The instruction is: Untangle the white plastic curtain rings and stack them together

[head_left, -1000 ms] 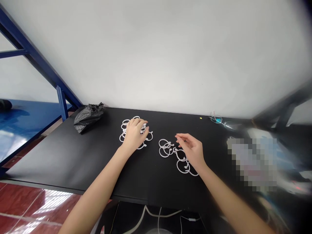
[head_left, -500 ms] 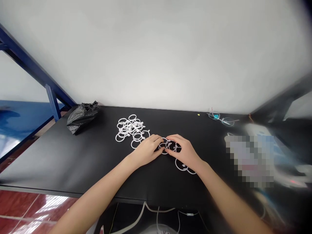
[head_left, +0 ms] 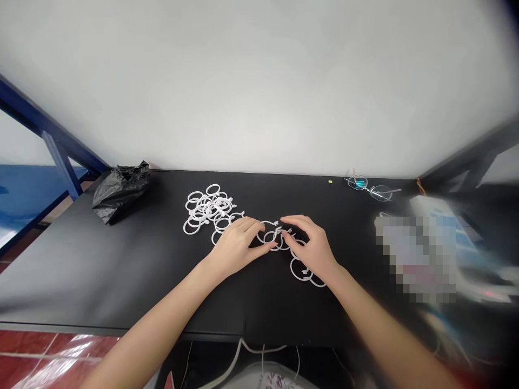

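Note:
My left hand (head_left: 237,244) rests at the near right side of a pile of white plastic rings (head_left: 208,208). Its thumb and fingers are apart, with the tips beside an unclasped white ring (head_left: 258,236); whether they touch it I cannot tell. Across from it, my right hand (head_left: 311,243) is open too, thumb and forefinger spread around the right end of a few overlapping rings (head_left: 272,241). These look like shower curtain rings with small clasps. More rings (head_left: 300,269) run in a row below my right hand, partly hidden by it.
A crumpled black plastic bag (head_left: 121,189) lies at the back left of the black table (head_left: 162,275). Eyeglasses (head_left: 370,189) lie at the back right, with a blurred, pixelated package (head_left: 417,259) nearer. Pale cables (head_left: 231,363) hang below the front edge.
My right hand has opened and drawn slightly away from the rings. My left fingers have spread apart, and a ring between the hands now lies flat. The view has shifted slightly right.

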`<state>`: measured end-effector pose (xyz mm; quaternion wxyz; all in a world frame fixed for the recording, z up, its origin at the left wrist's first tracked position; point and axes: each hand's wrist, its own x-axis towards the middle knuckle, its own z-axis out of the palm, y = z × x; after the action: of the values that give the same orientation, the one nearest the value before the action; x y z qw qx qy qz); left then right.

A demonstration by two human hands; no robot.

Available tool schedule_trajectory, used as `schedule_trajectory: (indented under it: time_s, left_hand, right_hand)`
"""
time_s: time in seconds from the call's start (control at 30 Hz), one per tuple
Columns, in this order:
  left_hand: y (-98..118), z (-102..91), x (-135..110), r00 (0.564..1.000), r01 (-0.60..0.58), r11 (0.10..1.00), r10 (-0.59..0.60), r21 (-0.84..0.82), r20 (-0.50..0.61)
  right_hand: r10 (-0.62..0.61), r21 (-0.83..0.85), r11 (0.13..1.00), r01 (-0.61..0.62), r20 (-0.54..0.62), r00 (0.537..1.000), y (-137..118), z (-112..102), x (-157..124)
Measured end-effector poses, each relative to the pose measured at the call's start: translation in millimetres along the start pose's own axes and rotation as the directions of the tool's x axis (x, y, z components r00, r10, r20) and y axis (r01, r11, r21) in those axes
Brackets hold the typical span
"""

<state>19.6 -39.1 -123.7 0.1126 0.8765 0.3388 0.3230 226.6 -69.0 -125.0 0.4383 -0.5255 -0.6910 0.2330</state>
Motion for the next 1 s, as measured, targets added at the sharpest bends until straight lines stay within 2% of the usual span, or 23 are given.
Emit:
schedule_trajectory:
  time_s: [0.17, 0.27, 0.37, 0.47, 0.57, 0.7, 0.8, 0.9, 1.0]
  left_hand:
    - [10, -6.2, 3, 0.99, 0.0, 0.991, 0.019, -0.135, 0.143]
    - [13, -9.5, 3, 0.981, 0.101, 0.975, -0.065, -0.197, 0.185]
    - [13, -11.6, 3, 0.947, 0.238, 0.936, -0.165, -0.26, 0.274]
    - [11, -11.9, 2, 0.923, 0.314, 0.88, -0.195, -0.357, 0.331]
    - [12, -12.0, 2, 0.928, 0.313, 0.847, -0.178, -0.429, 0.326]
    - [13, -13.8, 6, 0.936, 0.322, 0.79, -0.18, -0.522, 0.303]
    - [11, -14.8, 8, 0.918, 0.385, 0.696, -0.224, -0.606, 0.327]
    - [9, -13.7, 8, 0.911, 0.403, 0.634, -0.208, -0.66, 0.356]
    - [7, -11.6, 7, 0.907, 0.411, 0.594, -0.194, -0.691, 0.374]
  right_hand:
    - [-0.107, 0.164, 0.982, 0.091, 0.092, 0.99, -9, -2, -2]
    - [-0.111, 0.228, 0.969, 0.091, 0.075, 0.991, -11, -3, -4]
    - [-0.13, 0.274, 0.955, 0.109, 0.058, 0.99, -12, -4, -6]
    - [-0.181, 0.25, 0.954, 0.167, 0.036, 0.983, -15, -3, -6]
    - [-0.167, 0.191, 0.968, 0.16, 0.02, 0.986, -16, -2, -5]
    - [-0.116, 0.176, 0.978, 0.116, -0.009, 0.993, -14, -1, -6]
    - [-0.036, 0.27, 0.962, 0.03, 0.016, 0.999, -14, -2, -6]
    - [0.073, 0.445, 0.888, -0.112, 0.104, 0.992, -15, -3, -5]
    - [0.177, 0.543, 0.807, -0.23, 0.149, 0.973, -19, -4, -2]
